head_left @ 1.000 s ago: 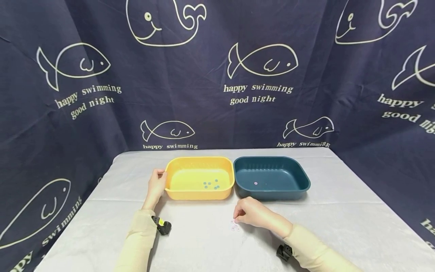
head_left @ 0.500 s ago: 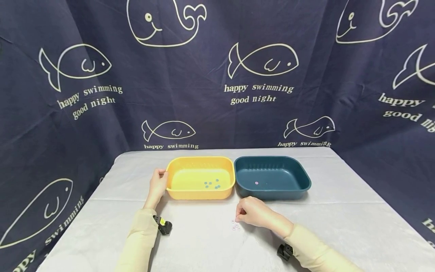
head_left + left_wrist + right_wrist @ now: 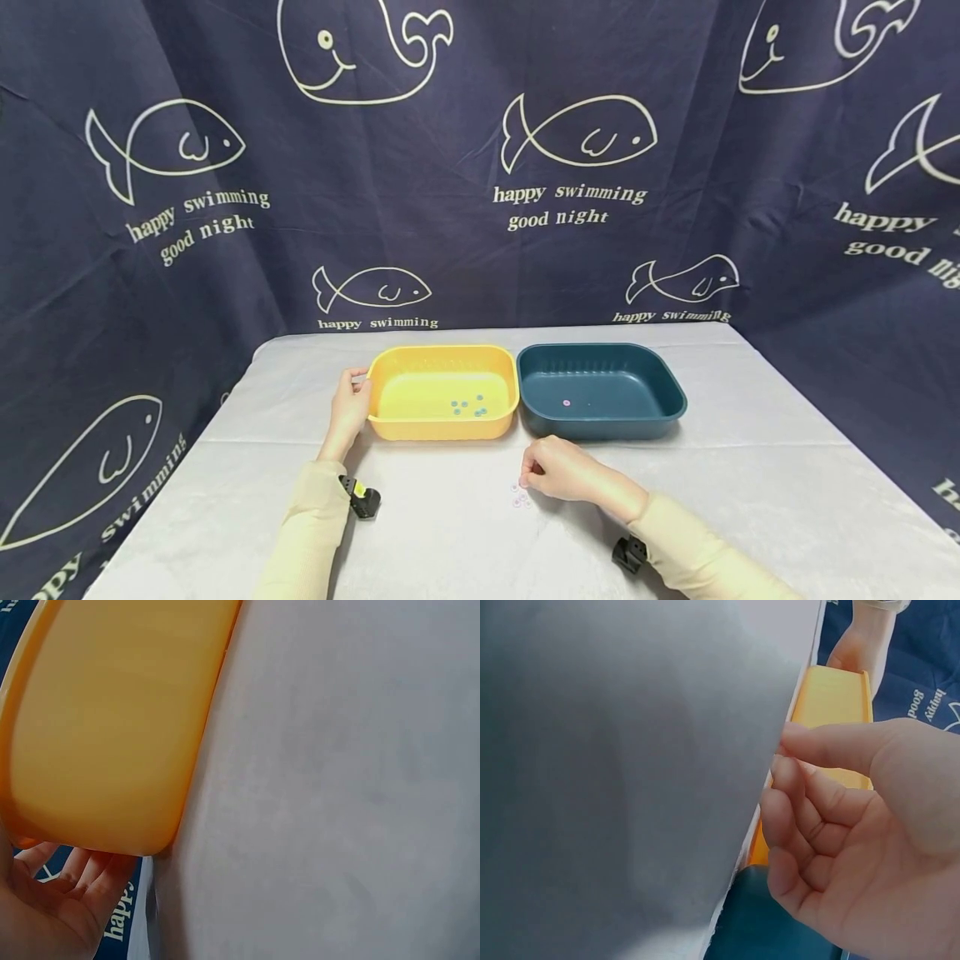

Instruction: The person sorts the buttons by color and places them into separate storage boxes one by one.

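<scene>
In the head view my left hand (image 3: 349, 414) rests at the left end of a yellow tub (image 3: 442, 430), its fingers fairly straight against the outside. Several small blue button-like discs (image 3: 464, 404) lie in that tub. My right hand (image 3: 564, 472) is down at the table, thumb and index fingertips close together right beside several small pink button-like discs (image 3: 517, 502). I cannot tell whether a disc is between those fingertips. The right wrist view shows the other fingers (image 3: 784, 881) curled. One pink disc (image 3: 566, 403) lies in the dark teal tub (image 3: 600, 429).
Both tubs stand side by side on a table with a pale cloth (image 3: 442, 533). A dark blue curtain (image 3: 465, 250) printed with white fish hangs behind and at the sides. A black wrist camera (image 3: 365, 503) is worn on the left wrist, another camera (image 3: 629, 553) on the right.
The left hand's fingers have spread slightly at the yellow tub's end. The right hand stays at the pink discs with hardly any movement. The tubs and the discs in them look the same.
</scene>
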